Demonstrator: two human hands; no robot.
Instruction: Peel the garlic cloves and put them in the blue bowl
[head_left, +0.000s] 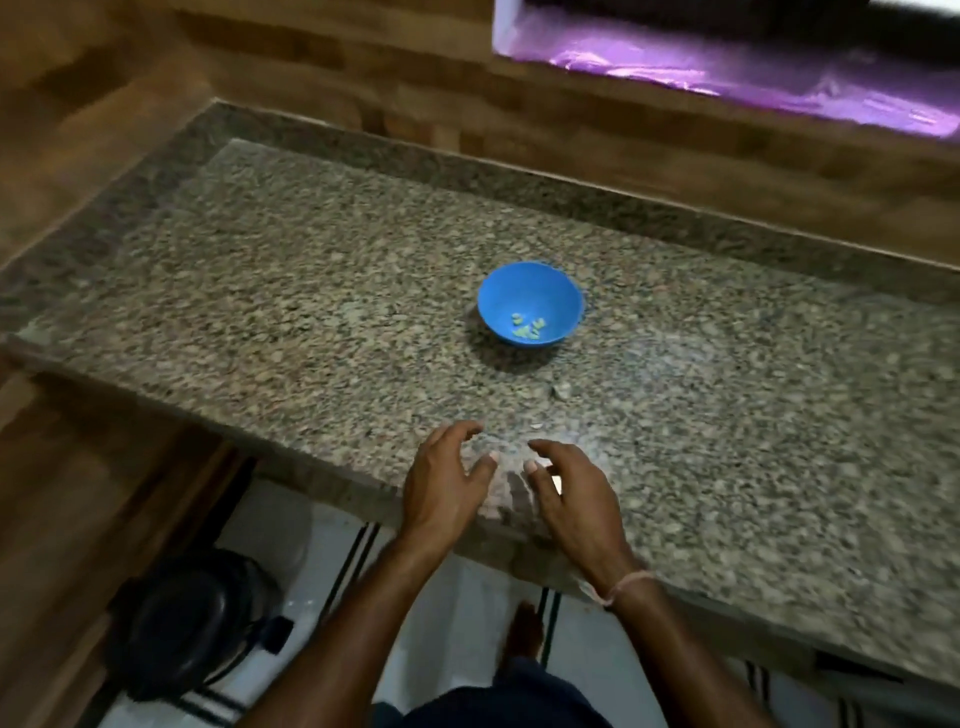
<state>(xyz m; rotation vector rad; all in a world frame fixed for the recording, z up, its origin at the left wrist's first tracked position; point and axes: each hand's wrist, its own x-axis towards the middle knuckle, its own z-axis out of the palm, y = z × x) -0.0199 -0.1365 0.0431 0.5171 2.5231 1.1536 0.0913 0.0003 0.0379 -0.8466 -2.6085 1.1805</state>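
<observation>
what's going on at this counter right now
A person stands at a speckled granite counter, both hands low over its near edge: the left hand and right hand are apart, fingers loosely curved, gripping nothing that shows. Farther back sits a small round blue bowl with a few pale peeled garlic cloves in it. Some small pale scraps lie on the counter between bowl and hands.
</observation>
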